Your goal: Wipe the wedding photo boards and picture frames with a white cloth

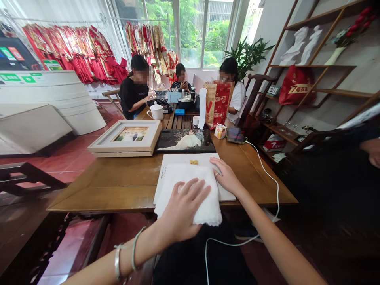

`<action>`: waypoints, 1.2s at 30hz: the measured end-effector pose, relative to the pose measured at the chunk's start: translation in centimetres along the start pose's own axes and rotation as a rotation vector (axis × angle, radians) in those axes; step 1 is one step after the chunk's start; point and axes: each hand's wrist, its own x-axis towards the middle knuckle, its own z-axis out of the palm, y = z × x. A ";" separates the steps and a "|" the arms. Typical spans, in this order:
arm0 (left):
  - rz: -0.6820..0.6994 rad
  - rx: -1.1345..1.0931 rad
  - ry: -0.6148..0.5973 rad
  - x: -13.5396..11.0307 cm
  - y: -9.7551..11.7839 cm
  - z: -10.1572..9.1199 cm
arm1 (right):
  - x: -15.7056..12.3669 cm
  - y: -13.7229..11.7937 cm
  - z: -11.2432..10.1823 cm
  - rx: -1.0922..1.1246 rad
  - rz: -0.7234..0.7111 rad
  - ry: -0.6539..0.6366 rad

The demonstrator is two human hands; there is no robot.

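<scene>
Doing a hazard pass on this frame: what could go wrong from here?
1. The white cloth under the left hand overhangs the near edge of the table, so it might slip off.
2. The white cable runs from the phone over that edge; a snag could drag the phone.
3. The small yellow piece sits on the white board near the right hand and might get knocked.
</scene>
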 end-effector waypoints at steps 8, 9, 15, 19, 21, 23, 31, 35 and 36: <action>-0.054 0.051 0.081 4.2 -4.2 0.3 | 0.4 -0.2 0.1 -0.068 -0.006 -0.021; -0.061 0.051 0.089 4.8 -4.7 0.3 | 0.5 -0.2 0.1 -0.070 -0.018 -0.033; -0.102 0.062 0.097 7.6 -7.4 0.2 | 0.7 0.0 0.1 -0.048 -0.035 -0.048; -0.101 0.067 0.003 7.6 -7.5 -0.5 | 0.6 0.1 0.3 -0.053 -0.010 -0.043; -0.100 0.097 -0.042 6.7 -6.5 -0.8 | 0.6 0.0 0.3 -0.059 0.001 -0.041; -0.116 0.131 -0.093 5.2 -4.9 -1.0 | 0.6 0.0 0.4 -0.071 0.018 -0.037; -0.164 0.096 -0.156 -1.6 0.2 -0.7 | 0.6 0.4 0.6 -0.046 0.030 -0.001; -0.152 0.044 -0.107 -1.7 -1.9 -1.0 | 0.6 0.3 0.6 -0.049 0.040 -0.009; -0.155 0.045 -0.084 -1.3 -2.7 -1.0 | 0.6 0.3 0.6 -0.049 0.041 -0.009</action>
